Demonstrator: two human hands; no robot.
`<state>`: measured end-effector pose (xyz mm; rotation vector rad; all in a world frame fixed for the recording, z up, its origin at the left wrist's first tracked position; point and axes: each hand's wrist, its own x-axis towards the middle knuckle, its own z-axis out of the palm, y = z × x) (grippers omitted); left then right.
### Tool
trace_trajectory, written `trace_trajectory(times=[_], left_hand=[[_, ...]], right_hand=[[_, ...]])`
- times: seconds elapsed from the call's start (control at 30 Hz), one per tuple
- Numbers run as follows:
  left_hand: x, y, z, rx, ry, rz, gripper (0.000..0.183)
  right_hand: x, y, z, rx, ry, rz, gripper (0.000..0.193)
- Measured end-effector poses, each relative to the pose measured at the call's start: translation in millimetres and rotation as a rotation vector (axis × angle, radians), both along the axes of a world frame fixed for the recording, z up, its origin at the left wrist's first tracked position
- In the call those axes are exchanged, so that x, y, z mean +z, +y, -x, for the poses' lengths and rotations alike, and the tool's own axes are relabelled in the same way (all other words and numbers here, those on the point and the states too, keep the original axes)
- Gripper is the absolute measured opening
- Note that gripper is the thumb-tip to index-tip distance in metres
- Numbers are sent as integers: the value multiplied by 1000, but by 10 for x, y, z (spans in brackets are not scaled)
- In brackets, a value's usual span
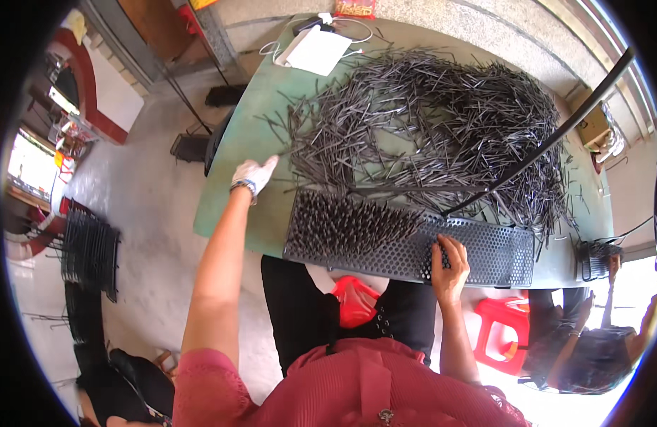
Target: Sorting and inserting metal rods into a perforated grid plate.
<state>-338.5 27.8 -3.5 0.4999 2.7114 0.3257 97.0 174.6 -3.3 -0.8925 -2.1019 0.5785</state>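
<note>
My left hand, in a white glove, reaches out over the green table to the left edge of a big heap of thin dark rods. Whether its fingers grip a rod I cannot tell. My right hand, bare, rests its fingers on a black perforated tray at the table's near edge. The tray's left half is filled with upright dark rods. Its right half shows bare holes.
A long black bar slants across the heap from the upper right. A white pad with cables lies at the far side. Red stools stand below the table. Another person sits at the right. Black racks stand on the floor.
</note>
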Motion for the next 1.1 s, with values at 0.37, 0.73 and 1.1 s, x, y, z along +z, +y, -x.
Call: trace_trajectory(times=[0.37,0.73,1.1], left_hand=[[157,1696,-472,-298,-115,217,131],[92,1790,-585,-270,-62,261,104],[198,1459,-306,-427,-86,320,122]], right_hand=[[10,8,44,-40,15,44,15],[19,27,48,-24,-36,4,16],[18,24,42,-5,-22,-35,17]])
